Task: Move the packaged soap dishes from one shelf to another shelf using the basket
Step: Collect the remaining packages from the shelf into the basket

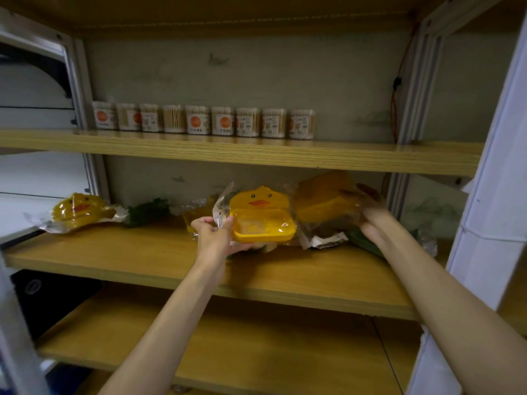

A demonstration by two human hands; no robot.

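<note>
- Head view: both hands reach into the middle shelf. The left hand has its grip curled round the left end of a yellow duck-faced soap dish in clear wrap, thumb on the film, fingers under the tray.
- The right hand, at about 3 o'clock from that dish, is motion-blurred; its grip seems to lie against a second wrapped dish, but I cannot tell whether the fingers close on it.
- A third wrapped dish lies tilted at the shelf's far left, about 9 o'clock from the held one, well apart. Another yellow pack shows partly behind the left hand.
- A row of cotton-swab tubs stands on the shelf above, at 12 o'clock.
- Step in hand, as I judge it: either picking dishes off this shelf or setting them down on it; the frame alone does not settle which.
- The next move calls for a firm hold on slippery film and keeping the dish level.
- Hidden or unclear: the basket is nowhere in view; dark green packs among the dishes are too dim to identify; the right fingertips are smeared.
</note>
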